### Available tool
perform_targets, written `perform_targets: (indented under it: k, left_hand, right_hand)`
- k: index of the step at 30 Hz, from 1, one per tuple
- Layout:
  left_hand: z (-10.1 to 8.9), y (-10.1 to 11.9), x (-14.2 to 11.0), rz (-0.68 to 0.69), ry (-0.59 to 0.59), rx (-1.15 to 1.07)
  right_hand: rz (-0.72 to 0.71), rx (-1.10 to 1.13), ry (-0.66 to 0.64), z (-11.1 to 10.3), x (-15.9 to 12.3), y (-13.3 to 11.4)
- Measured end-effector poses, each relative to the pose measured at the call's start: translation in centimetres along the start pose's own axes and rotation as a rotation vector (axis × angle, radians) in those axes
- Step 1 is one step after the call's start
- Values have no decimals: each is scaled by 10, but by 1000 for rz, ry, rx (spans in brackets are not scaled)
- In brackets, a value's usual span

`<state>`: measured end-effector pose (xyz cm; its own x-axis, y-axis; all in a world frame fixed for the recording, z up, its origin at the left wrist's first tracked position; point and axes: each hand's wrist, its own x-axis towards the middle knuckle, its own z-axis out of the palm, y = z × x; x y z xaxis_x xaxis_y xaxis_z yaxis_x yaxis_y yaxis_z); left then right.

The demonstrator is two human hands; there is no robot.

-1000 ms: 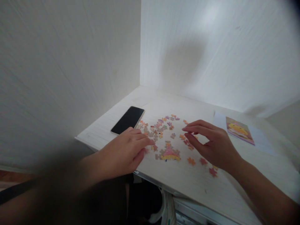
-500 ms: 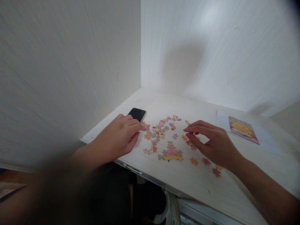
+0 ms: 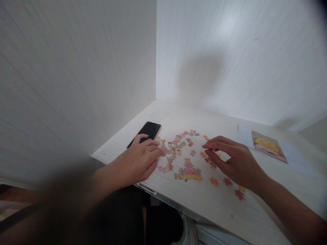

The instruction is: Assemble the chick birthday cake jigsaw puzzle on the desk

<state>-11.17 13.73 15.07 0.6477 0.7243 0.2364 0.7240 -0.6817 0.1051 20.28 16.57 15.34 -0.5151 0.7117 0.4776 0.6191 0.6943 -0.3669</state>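
One left hand (image 3: 138, 161): ours, palm down at the near side of the tabletop (image 3: 178, 115), fingers loosely bent; we cannot tell whether its grip has hold of a piece.
Phone (image 3: 151, 129): lying flat, screen dark, partly behind our left fingers.
Loose pieces (image 3: 179, 152): spread from our left fingertips in a curving band, grey, orange, pink and purple.
Joined section (image 3: 189, 173): flat between our hands, pink above yellow, with grey pieces at its sides.
Grey piece (image 3: 193, 152): apart, just beyond the joined section.
Orange piece (image 3: 214, 181): alone, to the right of that section.
Right hand (image 3: 237, 163): ours, raised above more pieces, thumb and fingertips nearly meeting; we cannot tell whether they pinch anything.
Red piece (image 3: 240, 194): below our right hand, near the tabletop's front.
Picture card (image 3: 268, 145): yellow figure, lying over a white sheet (image 3: 300, 160).
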Motion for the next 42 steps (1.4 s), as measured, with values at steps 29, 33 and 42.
perform_targets:
  k: [29,33,42]
  left_hand:
    - [-37,6,-6,-67,-83,-36]
    - [-35,11,-7,-86,-228,-47]
    - [-34,11,-7,-66,-249,-128]
  right_hand:
    - [-36,20,-30,-2,2,-4]
    - [-6,24,-27,-3,2,-5]
    - [80,-48,32,-3,3,16]
